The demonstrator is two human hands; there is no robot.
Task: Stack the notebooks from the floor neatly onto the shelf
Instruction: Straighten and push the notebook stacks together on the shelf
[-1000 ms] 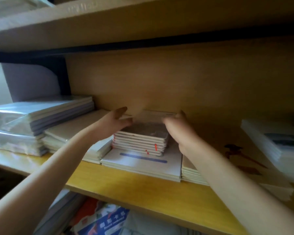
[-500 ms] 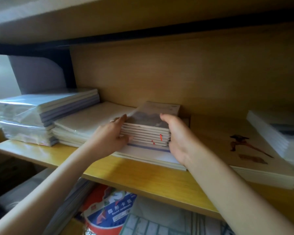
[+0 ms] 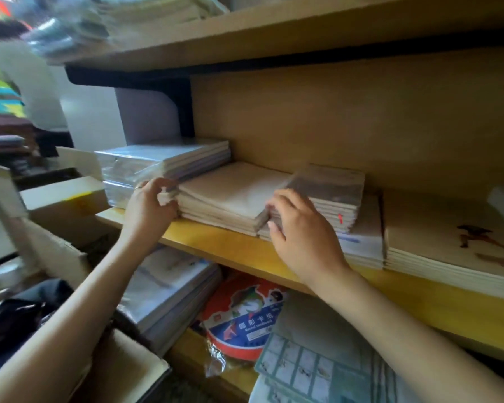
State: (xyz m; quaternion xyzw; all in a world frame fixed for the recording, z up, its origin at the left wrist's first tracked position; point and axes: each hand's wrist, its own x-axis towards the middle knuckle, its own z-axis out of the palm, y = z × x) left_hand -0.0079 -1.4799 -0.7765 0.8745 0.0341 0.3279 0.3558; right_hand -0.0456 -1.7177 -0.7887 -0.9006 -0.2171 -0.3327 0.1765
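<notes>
On the yellow wooden shelf (image 3: 216,245) lies a wide stack of beige notebooks (image 3: 230,196). My left hand (image 3: 150,207) grips its left front corner with curled fingers. My right hand (image 3: 300,231) pinches its right front corner, thumb below and fingers on top. Just right of that hand, a small stack of plastic-wrapped notebooks (image 3: 329,190) with a red mark on its edge rests on a flat white stack (image 3: 364,245).
A plastic-wrapped stack (image 3: 146,164) stands left of the beige one, and large beige pads (image 3: 448,245) lie to the right. The upper shelf board (image 3: 274,30) hangs close overhead. Below are more wrapped packs (image 3: 169,289), a round card pack (image 3: 245,315) and open cartons (image 3: 64,205) at left.
Both hands left the small wrapped stack and moved left to the wide beige stack, one at each front corner. The view has swung left and pulled back.
</notes>
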